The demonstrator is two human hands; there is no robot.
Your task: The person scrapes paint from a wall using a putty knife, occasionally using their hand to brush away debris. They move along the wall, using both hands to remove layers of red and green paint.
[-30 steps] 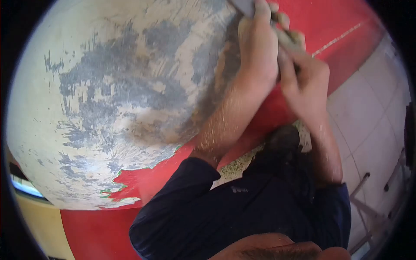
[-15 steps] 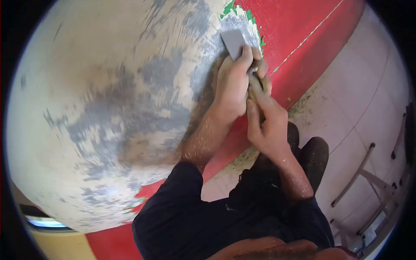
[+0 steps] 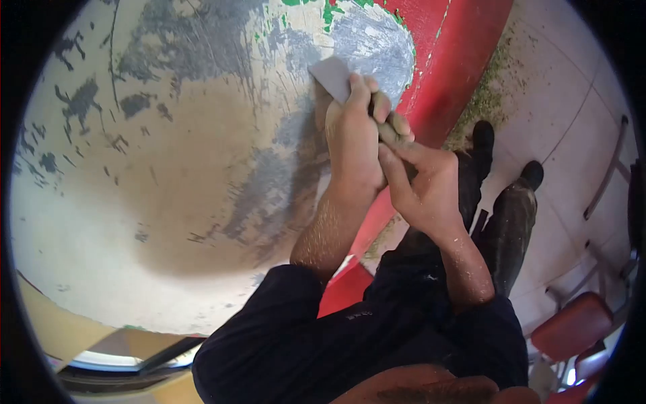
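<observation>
A flat grey scraper blade lies against the scratched white and grey surface, near its border with a red painted band. My left hand is closed round the scraper just behind the blade, with the thumb along it. Below and to the right, my right hand grips the rear of the tool, its fingers meeting those of the left. Most of the handle is hidden by both hands. Green paint shows in ragged patches above the blade.
Flakes of debris are scattered on the tiled floor beyond the red edge. My legs and dark shoes are below at the right. A red-seated chair with metal legs stands at the lower right.
The view has shifted over the surface. The blade and both hands now lie slightly left in the picture, still gripping the scraper. More of the shoes and the red chair have come into view.
</observation>
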